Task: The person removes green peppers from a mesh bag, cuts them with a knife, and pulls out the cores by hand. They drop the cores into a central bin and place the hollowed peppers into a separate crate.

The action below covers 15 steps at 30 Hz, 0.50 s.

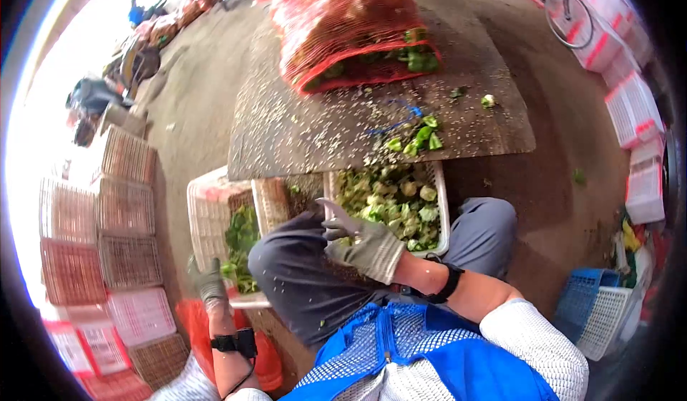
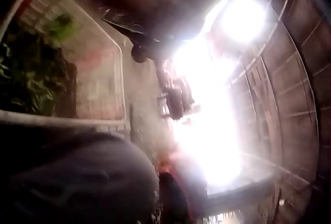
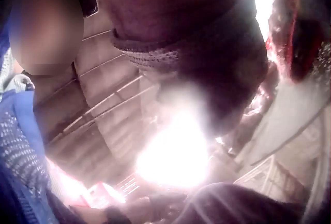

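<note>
My right hand (image 1: 368, 249), in a grey-green knitted glove, grips a knife (image 1: 342, 216) with a pale curved blade. It is above my knee, beside a white crate (image 1: 444, 218) of trimmed green vegetable heads (image 1: 401, 208). In the right wrist view the gloved hand (image 3: 207, 63) is large and dark; the knife is hidden there. My left hand (image 1: 208, 283), gloved alike, hangs low with thumb and fingers apart, holding nothing. Near it stands a pale crate (image 1: 207, 211) with green leaves (image 1: 242, 240); the left wrist view shows these leaves (image 2: 31, 74) too.
A board table (image 1: 308, 129) carries a red mesh sack (image 1: 351, 29) of vegetables, loose leaves (image 1: 418, 139), pale scattered bits and a blue string (image 1: 401, 118). Stacked crates (image 1: 125, 208) line the left; blue and white baskets (image 1: 590, 308) stand at right. A red plastic bag (image 1: 265, 358) lies below my left hand.
</note>
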Available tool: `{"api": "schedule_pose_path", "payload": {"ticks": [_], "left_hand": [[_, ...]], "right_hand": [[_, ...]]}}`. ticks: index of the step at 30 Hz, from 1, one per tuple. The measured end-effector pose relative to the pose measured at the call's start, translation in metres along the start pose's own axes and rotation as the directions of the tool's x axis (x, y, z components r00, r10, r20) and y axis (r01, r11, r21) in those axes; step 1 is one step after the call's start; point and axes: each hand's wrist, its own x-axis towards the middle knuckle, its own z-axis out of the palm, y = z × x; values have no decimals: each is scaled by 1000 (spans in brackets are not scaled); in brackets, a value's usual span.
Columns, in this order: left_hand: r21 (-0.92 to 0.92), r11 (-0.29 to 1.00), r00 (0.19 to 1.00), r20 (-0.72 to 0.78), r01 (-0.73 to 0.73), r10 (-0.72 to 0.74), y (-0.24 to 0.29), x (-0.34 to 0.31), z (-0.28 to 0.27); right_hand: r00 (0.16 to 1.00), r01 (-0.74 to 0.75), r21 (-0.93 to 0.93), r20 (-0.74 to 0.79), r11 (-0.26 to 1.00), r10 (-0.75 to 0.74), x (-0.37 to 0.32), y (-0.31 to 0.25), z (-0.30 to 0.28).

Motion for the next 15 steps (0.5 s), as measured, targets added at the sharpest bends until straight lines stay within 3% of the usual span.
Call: {"api": "schedule_pose_path", "payload": {"ticks": [1, 2, 3, 4, 5, 6, 7, 8, 9, 11, 12, 13, 15], "left_hand": [[89, 990, 993, 28, -113, 111, 18, 2, 22], [-120, 979, 950, 286, 167, -127, 104, -6, 48], [-231, 962, 908, 417, 147, -38, 108, 8, 92], [-256, 966, 868, 471, -38, 158, 127, 11, 135], [-142, 975, 791, 569, -172, 222, 181, 5, 164], [-152, 988, 731, 676, 13, 95, 211, 4, 203], [-150, 952, 660, 692, -266, 293, 242, 1, 236], [-253, 902, 564, 713, -348, 418, 249, 8, 284], [-179, 856, 523, 725, -485, 448, 286, 3, 313], [-385, 645, 345, 608, -660, 715, 341, 3, 377], [-372, 557, 319, 535, -742, 782, 363, 5, 410], [-350, 557, 326, 537, -753, 778, 386, 9, 446], [-327, 477, 314, 442, -816, 840, 430, 19, 495]], "right_hand": [[990, -114, 158, -60, 981, 125, -4, 16, -9], [963, -208, 318, -96, 925, 250, -6, 21, -20], [965, -203, 274, -108, 940, 240, -7, 21, -32], [966, -198, 229, -120, 953, 229, -7, 17, -44], [967, -193, 183, -131, 964, 219, -7, 12, -57], [973, -178, 59, -141, 982, 185, -7, 18, -70], [977, -162, -68, -151, 984, 150, -6, 24, -82], [980, -146, -193, -160, 970, 115, -6, 29, -95], [967, -166, -98, -210, 981, 142, -4, 38, -108], [925, -255, 91, -266, 963, 270, 1, 40, -144], [838, -466, 72, -282, 882, 467, 8, 16, -167], [842, -394, 96, -362, 914, 401, 8, 39, -177], [834, -370, 233, -343, 900, 431, 8, 57, -190]]}}
